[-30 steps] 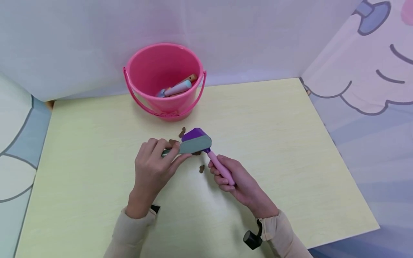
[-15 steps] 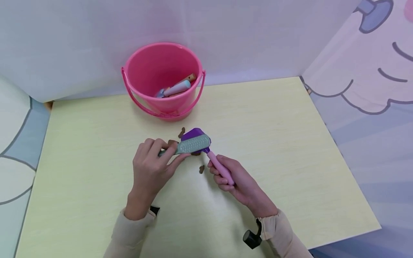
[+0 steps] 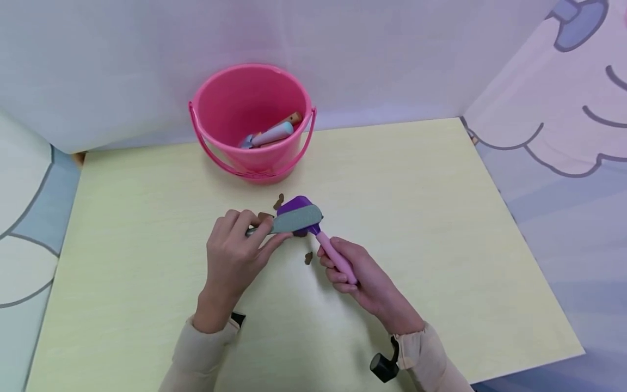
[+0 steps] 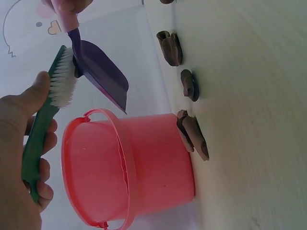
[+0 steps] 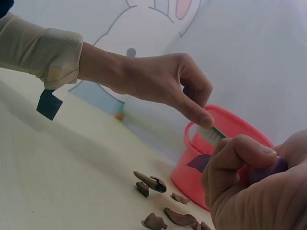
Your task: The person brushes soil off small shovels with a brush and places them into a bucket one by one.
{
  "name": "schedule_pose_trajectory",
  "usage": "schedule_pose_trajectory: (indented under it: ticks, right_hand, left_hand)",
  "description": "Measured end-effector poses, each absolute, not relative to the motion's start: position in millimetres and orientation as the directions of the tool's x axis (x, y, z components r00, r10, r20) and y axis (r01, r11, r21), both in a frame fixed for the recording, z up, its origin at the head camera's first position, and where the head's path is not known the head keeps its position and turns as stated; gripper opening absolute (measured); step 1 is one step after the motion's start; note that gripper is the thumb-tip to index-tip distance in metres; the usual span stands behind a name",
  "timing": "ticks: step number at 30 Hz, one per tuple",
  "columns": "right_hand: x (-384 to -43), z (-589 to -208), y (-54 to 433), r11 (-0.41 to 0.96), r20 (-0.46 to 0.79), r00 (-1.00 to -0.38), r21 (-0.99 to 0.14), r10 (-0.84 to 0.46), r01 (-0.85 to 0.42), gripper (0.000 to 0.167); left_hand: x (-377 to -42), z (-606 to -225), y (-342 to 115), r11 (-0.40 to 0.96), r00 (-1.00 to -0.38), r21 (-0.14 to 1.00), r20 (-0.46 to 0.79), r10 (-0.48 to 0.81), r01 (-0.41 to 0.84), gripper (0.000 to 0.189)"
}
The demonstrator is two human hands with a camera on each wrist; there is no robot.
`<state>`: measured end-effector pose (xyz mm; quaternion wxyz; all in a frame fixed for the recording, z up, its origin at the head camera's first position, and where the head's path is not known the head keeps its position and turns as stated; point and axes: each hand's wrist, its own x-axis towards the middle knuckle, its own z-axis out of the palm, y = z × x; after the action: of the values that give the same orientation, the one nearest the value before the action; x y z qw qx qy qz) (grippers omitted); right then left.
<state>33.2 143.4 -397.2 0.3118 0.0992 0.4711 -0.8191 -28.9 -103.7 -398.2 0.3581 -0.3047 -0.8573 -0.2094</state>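
Observation:
My left hand (image 3: 232, 253) grips a green scrub brush (image 3: 296, 219) by its handle. In the left wrist view its white bristles (image 4: 62, 84) lie against the purple blade (image 4: 103, 76) near the neck of a small toy shovel. My right hand (image 3: 367, 280) holds that shovel by its pink handle (image 3: 338, 258). Seen from the head, the brush crosses over the blade and hides part of it. Both tools are held above the table. Below them lie several curled brown pieces (image 4: 170, 48), like bark or dried peel.
Behind the hands stands a pink bucket (image 3: 264, 161), its handle hanging down in front. A tool with a pale handle (image 3: 275, 134) and a wooden-ended one (image 3: 294, 117) lean inside. A printed cloth backdrop (image 3: 372, 60) rises along the back edge of the table (image 3: 441, 218).
The brush has rolled in my left hand: its speckled face showed half a second ago, its smooth back shows now. The shovel and bucket stay in place, with a slight camera shift.

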Motion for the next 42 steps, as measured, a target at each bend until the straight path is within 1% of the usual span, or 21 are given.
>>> schedule_pose_trajectory:
  ticks: [7, 14, 18, 24, 29, 35, 38, 42]
  right_hand:
    - [36.6, -401.0, 144.0, -0.36, -0.457, -0.78, -0.705, -0.427, 0.611, 0.033]
    - [37.5, -402.8, 143.9, -0.357, -0.456, -0.776, -0.704, -0.436, 0.614, 0.034]
    - [36.2, -403.5, 143.8, -0.357, -0.449, -0.775, -0.705, -0.444, 0.613, 0.036]
    - [36.5, -405.4, 144.4, -0.348, -0.442, -0.774, -0.711, -0.454, 0.611, 0.036]
    - [42.0, -408.4, 145.4, -0.335, -0.45, -0.764, -0.709, -0.462, 0.62, 0.035]
    - [43.3, -412.6, 146.5, -0.347, -0.444, -0.769, -0.708, -0.459, 0.616, 0.034]
    - [43.4, -413.5, 147.0, -0.349, -0.446, -0.769, -0.705, -0.458, 0.617, 0.035]
    - [45.4, -413.6, 146.9, -0.344, -0.455, -0.765, -0.702, -0.457, 0.623, 0.036]
  left_hand:
    - [-27.9, -399.2, -108.6, 0.767, -0.581, 0.129, 0.733, 0.353, 0.629, 0.043]
    - [-21.8, -396.5, -111.2, 0.757, -0.604, 0.193, 0.734, 0.312, 0.625, 0.047]
    - [-20.6, -397.7, -109.0, 0.746, -0.596, 0.202, 0.743, 0.306, 0.635, 0.051]
    - [-22.0, -403.8, -108.1, 0.738, -0.576, 0.184, 0.753, 0.318, 0.649, 0.045]
    - [-21.7, -409.0, -110.1, 0.771, -0.602, 0.181, 0.739, 0.303, 0.61, 0.053]
    - [-19.9, -410.6, -110.3, 0.759, -0.628, 0.254, 0.737, 0.249, 0.599, 0.053]
    - [-17.3, -410.8, -108.1, 0.73, -0.619, 0.273, 0.743, 0.253, 0.626, 0.056]
    - [-13.7, -411.9, -105.1, 0.701, -0.596, 0.255, 0.747, 0.295, 0.666, 0.057]
